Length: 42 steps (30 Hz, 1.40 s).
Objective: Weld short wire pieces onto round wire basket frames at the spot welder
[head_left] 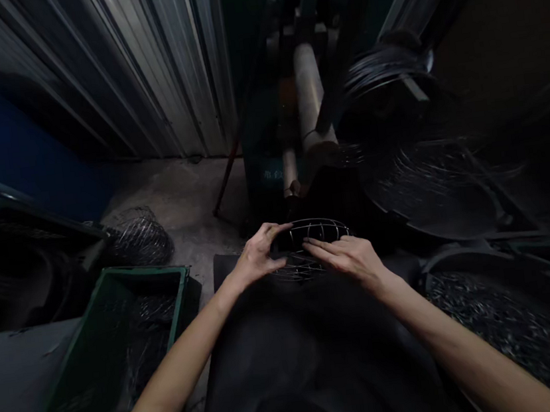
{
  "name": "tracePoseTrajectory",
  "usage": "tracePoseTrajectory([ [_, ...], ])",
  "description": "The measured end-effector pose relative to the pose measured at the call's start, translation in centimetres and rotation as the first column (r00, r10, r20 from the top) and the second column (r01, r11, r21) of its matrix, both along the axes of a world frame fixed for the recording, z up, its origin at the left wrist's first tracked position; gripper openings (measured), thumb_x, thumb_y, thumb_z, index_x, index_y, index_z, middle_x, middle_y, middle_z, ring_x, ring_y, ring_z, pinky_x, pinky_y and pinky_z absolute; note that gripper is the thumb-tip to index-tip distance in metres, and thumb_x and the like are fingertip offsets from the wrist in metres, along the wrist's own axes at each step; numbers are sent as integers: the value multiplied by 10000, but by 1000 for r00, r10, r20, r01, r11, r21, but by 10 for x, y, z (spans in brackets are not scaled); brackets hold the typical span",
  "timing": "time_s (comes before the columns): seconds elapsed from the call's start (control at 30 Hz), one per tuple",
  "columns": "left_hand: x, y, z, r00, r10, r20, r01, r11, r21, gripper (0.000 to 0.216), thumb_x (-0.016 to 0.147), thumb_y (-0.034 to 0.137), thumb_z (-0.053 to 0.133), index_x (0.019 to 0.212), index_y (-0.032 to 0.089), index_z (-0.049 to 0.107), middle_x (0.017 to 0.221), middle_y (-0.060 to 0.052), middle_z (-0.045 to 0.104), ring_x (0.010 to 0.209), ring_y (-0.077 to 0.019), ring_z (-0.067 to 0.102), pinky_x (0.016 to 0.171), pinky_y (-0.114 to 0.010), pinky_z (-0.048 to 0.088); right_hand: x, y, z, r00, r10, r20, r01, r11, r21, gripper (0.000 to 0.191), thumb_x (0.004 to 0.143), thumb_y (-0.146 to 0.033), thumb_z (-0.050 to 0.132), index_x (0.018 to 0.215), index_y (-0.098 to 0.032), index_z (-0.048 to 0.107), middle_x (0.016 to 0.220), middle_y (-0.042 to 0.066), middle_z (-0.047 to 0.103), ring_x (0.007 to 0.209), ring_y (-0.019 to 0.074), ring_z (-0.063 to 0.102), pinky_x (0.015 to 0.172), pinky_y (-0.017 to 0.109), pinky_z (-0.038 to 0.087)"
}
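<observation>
A round cage of thin metal wire [303, 270], with curved hoops and cross wires, is in front of my body above my dark-clothed lap. My left hand [257, 256] grips its left side, the thumb below and the fingers along the upper rim. On the opposite side, my right hand [352, 258] holds the cage with its fingers reaching over the wires toward the middle. The right thumb and part of the cage are hidden behind that hand. Dim light makes the finer wires hard to make out.
Ahead stands a dark machine with a metal cylinder [309, 88]. A wire coil [383, 71] hangs right of it. At left are a green crate [99, 301] holding wire pieces and a wire bundle [141, 237] on the floor. A round tub [435, 266] of small metal pieces stands right.
</observation>
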<state>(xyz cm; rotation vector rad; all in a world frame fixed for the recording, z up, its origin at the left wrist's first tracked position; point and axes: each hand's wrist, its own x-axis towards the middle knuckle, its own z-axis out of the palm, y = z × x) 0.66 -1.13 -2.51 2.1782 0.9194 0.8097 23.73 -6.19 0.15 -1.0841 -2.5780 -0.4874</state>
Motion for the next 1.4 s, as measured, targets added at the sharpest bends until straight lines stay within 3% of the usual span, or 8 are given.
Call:
tracePoseTrajectory([
  [0.2, -4, 6, 9, 999, 10, 32, -12, 999, 53, 638, 699, 108, 649, 1295, 248, 470, 1163, -55, 510, 1073, -202, 563, 890, -316, 503, -3, 6, 6, 997, 60, -46, -52, 987, 152, 304, 843, -53, 518, 1066, -181, 680, 1119, 32, 695, 567, 64, 564, 564, 239, 403],
  [0.4, -2, 10, 14, 995, 84, 47, -89, 990, 111, 667, 682, 74, 652, 1297, 249, 465, 1156, -53, 509, 1073, -203, 565, 900, -319, 502, -7, 18, 10, 1000, 30, 9, -31, 982, 184, 317, 850, -23, 495, 1055, -190, 671, 1148, 17, 681, 589, 57, 587, 563, 231, 410],
  [0.7, 2, 25, 15, 994, 109, 20, -110, 985, 135, 670, 669, 70, 672, 1283, 251, 476, 1151, -53, 507, 1052, -204, 574, 896, -327, 512, -5, 33, 14, 996, 44, 77, -60, 974, 218, 325, 867, -23, 436, 1018, -176, 680, 1109, 29, 698, 598, 65, 603, 551, 235, 423],
  [1.4, 4, 29, 10, 996, 91, 7, -91, 978, 186, 672, 688, 63, 646, 1301, 268, 460, 1202, -61, 488, 1121, -214, 541, 952, -359, 493, -15, 25, 7, 998, -42, 51, 20, 927, 376, 274, 842, -7, 505, 975, -157, 691, 1045, 57, 720, 577, 66, 579, 576, 242, 402],
])
